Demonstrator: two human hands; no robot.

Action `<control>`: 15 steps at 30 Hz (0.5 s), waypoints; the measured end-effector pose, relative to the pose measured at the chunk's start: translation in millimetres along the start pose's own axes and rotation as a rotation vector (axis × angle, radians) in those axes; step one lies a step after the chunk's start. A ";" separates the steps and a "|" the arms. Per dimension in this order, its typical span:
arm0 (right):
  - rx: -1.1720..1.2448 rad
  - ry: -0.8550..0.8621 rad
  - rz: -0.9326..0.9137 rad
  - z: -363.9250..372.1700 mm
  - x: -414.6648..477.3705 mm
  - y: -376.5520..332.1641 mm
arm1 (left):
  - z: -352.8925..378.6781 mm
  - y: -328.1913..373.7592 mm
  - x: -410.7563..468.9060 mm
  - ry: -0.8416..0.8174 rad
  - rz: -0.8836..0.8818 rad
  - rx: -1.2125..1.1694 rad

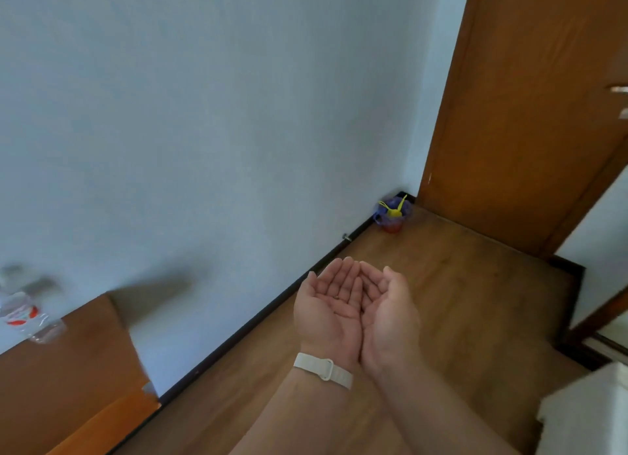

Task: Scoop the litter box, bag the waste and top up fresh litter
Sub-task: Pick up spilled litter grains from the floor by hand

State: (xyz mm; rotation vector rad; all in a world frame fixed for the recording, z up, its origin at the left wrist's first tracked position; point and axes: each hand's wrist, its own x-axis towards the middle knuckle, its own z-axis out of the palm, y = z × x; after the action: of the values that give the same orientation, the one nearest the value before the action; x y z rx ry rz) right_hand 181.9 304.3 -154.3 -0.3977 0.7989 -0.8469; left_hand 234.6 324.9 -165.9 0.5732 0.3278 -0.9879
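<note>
the left hand and the right hand are held side by side, palms up, their little-finger edges touching to form a shallow cup; the fingers are relaxed and grip nothing. a white band circles the left wrist. under them runs a wooden floor. well apart from the hands, in the corner where the pale wall meets the brown door, a small purple bag with yellow ties stands on the floor (something red shows at its base). at the left, a blurred plastic bottle is on a wooden counter.
</note>
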 end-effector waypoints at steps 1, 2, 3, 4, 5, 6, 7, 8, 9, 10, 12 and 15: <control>-0.001 0.007 -0.023 6.4 15.1 0.7 | 5.5 3.9 15.1 -0.008 -0.016 0.000; 0.001 0.018 -0.047 13.6 30.3 1.1 | 11.5 8.9 30.0 -0.015 -0.031 0.000; 0.005 0.031 -0.072 22.1 45.7 1.3 | 18.4 14.6 44.5 -0.024 -0.048 0.001; 0.015 0.043 -0.095 32.0 61.3 1.2 | 26.4 21.4 59.5 -0.038 -0.068 0.005; 0.025 0.051 -0.116 42.9 77.1 0.3 | 35.2 28.2 74.6 -0.051 -0.088 0.012; 0.034 0.057 -0.134 54.1 91.0 -1.2 | 44.0 35.3 89.0 -0.058 -0.105 0.018; 0.039 0.062 -0.148 64.2 103.4 -2.7 | 52.0 41.9 102.0 -0.063 -0.119 0.021; 0.043 0.063 -0.163 74.1 114.2 -4.7 | 60.2 47.9 114.3 -0.076 -0.132 0.026; 0.043 0.063 -0.181 83.2 124.9 -7.0 | 68.6 52.8 126.6 -0.097 -0.145 0.033; 0.044 0.068 -0.202 90.9 134.9 -9.8 | 76.5 56.3 138.4 -0.114 -0.158 0.043; 0.063 0.090 -0.243 100.6 155.3 -16.4 | 89.9 58.7 160.4 -0.127 -0.190 0.057; 0.104 0.117 -0.274 108.6 180.5 -30.4 | 107.9 54.5 184.1 -0.147 -0.241 0.083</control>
State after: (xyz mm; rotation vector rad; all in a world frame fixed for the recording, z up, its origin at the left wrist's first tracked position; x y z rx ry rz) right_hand 321.8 144.0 -149.2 -0.3725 0.8149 -1.1719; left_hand 377.2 157.4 -155.7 0.5413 0.2287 -1.2736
